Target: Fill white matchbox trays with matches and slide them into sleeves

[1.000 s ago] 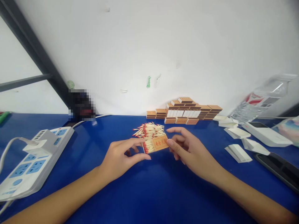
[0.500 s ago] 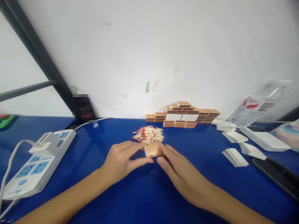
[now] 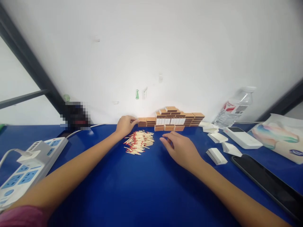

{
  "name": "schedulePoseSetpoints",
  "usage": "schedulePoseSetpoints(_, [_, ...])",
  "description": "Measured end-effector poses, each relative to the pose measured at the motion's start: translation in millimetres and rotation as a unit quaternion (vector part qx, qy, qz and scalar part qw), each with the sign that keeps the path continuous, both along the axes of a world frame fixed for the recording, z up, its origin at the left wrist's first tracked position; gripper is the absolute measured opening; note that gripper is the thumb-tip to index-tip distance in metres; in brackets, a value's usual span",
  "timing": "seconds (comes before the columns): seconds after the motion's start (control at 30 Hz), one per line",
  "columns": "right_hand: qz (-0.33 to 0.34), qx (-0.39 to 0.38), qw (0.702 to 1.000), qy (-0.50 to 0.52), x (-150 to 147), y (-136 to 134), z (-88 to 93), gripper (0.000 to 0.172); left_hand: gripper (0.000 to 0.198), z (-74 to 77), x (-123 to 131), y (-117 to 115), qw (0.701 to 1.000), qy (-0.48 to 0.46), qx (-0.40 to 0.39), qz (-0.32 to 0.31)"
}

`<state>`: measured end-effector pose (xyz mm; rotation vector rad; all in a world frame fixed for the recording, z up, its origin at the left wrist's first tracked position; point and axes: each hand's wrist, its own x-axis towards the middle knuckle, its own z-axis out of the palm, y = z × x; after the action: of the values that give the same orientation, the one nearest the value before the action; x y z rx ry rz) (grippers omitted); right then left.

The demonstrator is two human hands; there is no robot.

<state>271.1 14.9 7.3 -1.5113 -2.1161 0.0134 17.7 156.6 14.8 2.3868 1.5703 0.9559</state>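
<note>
Matchbox (image 3: 142,120): flat oblong of orange-brown card at the left end of the row along the wall (image 3: 165,47). Its long axis runs left to right, parallel to the wall's foot.
Left hand (image 3: 126,125): stretched far forward, with the fingertips at the matchbox's left end and touching it. At this size I cannot tell whether thumb and fingers pinch the box or only rest on it.
Bearing: the matchbox lies just right of the left hand's fingertips and forward-left of the right hand. The left hand is clearly the nearer.
Right hand (image 3: 181,148): empty, palm down, fingers loosely spread and half curled. It is low over the desk, apart from the matchbox and near the front of the stack.
Stack (image 3: 176,117): like boxes laid in stepped courses, showing brown striking sides and white tray ends. It adjoins the matchbox on the right.
Matches (image 3: 139,142): loose heap of pale wooden sticks with red heads, mostly lying left to right. It sits between the two hands, just in front of the left one.
Desk (image 3: 146,189): smooth, deep blue, with a slight sheen.
Trays (image 3: 216,156): several white card inner drawers, scattered to the right of the right hand.
Bottle (image 3: 233,108): clear plastic with a red-and-white label, by the wall at right.
Phone (image 3: 267,183): black, glossy and flat, at the near right.
Power strip (image 3: 26,164): white with blue sockets and one plug seated, at far left.
</note>
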Motion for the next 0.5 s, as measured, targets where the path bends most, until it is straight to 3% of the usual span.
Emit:
schedulePoseSetpoints(0.1, [-0.017, 0.014, 0.998, -0.051, 2.4, 0.8, 9.3, 0.034, 0.028, -1.0, 3.0, -0.3, 1.0, 0.014, 0.013, 0.018])
schedulePoseSetpoints(0.2, [-0.079, 0.017, 0.987, -0.136, 18.1, 0.4, 26.0, 0.035, 0.03, 8.7, 2.6, -13.5, 0.999, 0.033, 0.032, 0.022])
schedulePoseSetpoints(0.3, [-0.177, -0.044, 0.958, -0.222, 57.8, 0.7, 40.1, 0.032, 0.035, 19.8, -4.4, -44.6, 0.997, 0.053, 0.059, 0.021])
schedulePoseSetpoints(0.37, [-0.232, -0.124, 0.93, -0.257, 92.8, 3.5, 41.4, 0.036, 0.034, 22.7, -12.5, -72.8, 0.995, 0.072, 0.068, 0.001])
schedulePoseSetpoints(0.47, [-0.244, -0.227, 0.914, -0.232, 138.8, 12.8, 30.2, 0.04, 0.029, 17.0, -27.6, -112.2, 0.983, 0.116, 0.116, -0.081])
schedulePoseSetpoints(0.5, [-0.236, -0.224, 0.921, -0.213, 149.6, 16.6, 24.5, 0.043, 0.027, 13.3, -32.8, -121.5, 0.979, 0.113, 0.139, -0.093])
